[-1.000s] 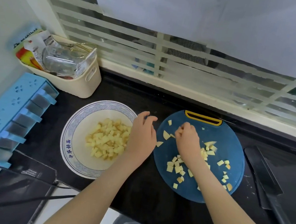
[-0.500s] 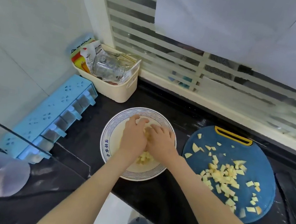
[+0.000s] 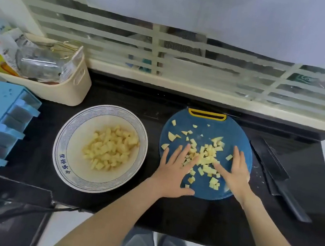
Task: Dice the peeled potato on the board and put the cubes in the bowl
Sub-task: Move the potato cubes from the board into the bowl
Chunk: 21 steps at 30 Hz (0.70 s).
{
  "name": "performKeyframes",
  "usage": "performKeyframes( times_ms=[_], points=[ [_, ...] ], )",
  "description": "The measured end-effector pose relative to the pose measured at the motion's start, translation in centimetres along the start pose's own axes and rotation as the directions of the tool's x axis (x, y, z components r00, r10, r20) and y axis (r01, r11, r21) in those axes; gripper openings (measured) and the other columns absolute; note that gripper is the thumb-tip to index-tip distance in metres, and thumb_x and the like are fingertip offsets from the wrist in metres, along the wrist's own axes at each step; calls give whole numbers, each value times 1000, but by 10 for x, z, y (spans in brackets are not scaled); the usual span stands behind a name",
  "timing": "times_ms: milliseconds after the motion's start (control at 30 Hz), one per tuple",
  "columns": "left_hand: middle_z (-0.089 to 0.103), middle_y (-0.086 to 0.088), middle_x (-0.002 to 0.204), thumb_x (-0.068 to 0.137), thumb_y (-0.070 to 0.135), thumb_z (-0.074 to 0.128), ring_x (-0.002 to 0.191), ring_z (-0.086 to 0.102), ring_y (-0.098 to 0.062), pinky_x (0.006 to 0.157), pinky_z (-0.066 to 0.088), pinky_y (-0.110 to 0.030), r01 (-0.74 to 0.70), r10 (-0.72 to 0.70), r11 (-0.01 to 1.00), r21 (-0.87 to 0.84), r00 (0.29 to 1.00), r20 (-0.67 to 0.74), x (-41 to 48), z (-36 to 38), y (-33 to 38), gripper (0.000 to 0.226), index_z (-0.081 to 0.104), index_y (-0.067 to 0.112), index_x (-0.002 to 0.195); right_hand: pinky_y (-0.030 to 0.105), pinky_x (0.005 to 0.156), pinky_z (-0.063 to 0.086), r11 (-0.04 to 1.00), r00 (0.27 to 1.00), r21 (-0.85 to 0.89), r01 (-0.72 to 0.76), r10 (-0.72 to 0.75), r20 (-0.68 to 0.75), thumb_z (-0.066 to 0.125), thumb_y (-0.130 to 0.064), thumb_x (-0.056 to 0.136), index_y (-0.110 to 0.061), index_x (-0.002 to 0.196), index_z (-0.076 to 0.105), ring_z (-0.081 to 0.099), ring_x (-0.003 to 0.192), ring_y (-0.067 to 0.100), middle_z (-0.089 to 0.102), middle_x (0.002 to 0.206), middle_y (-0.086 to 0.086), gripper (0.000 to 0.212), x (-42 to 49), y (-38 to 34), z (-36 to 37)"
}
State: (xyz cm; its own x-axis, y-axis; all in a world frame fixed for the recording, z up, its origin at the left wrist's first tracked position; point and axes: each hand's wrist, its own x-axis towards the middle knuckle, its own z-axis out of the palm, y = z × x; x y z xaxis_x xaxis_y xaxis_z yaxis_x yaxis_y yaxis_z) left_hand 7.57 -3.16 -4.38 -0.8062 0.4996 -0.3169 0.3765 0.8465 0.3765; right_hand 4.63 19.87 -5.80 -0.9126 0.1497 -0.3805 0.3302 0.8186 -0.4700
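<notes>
Black bench. Cream basket, back left: crumpled packets. Patterned bowl: a heap of potato cubes. Round blue board, just right of the bowl: loose cubes, flanked by left hand and right hand, fingers straight, spread, lying flat.

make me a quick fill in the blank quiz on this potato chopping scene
1. The cutting board has a ____ handle.
2. The bowl sits to the board's ____.
3. The knife lies to the board's ____.
4. The left hand and right hand both lie on the ____.

Missing words: yellow; left; right; board
</notes>
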Motion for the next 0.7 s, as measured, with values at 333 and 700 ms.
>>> performKeyframes(
  times_ms=[333, 700],
  points=[
    [8, -13, 158, 93, 59, 20, 144, 8, -29, 112, 3, -52, 299, -248, 948, 110, 909, -336, 43, 50, -5, 72, 6, 21, 152, 55, 117, 10, 872, 918, -324, 366, -395, -27, 24, -86, 79, -40, 153, -10, 5, 150, 33, 8, 164, 8, 93, 6, 8, 42],
    [29, -16, 153, 96, 46, 25, 141, 22, -33, 114, 0, -49, 454, -371, 888, 71, 799, -474, 70, 42, 5, 60, 41, 10, 142, 42, 87, 36, 554, 583, -436, 710, -809, -79, 42, -49, 92, -23, 120, 59, 46, 102, 27, 61, 109, 5, 42, 52, -12, 39]
  ],
)
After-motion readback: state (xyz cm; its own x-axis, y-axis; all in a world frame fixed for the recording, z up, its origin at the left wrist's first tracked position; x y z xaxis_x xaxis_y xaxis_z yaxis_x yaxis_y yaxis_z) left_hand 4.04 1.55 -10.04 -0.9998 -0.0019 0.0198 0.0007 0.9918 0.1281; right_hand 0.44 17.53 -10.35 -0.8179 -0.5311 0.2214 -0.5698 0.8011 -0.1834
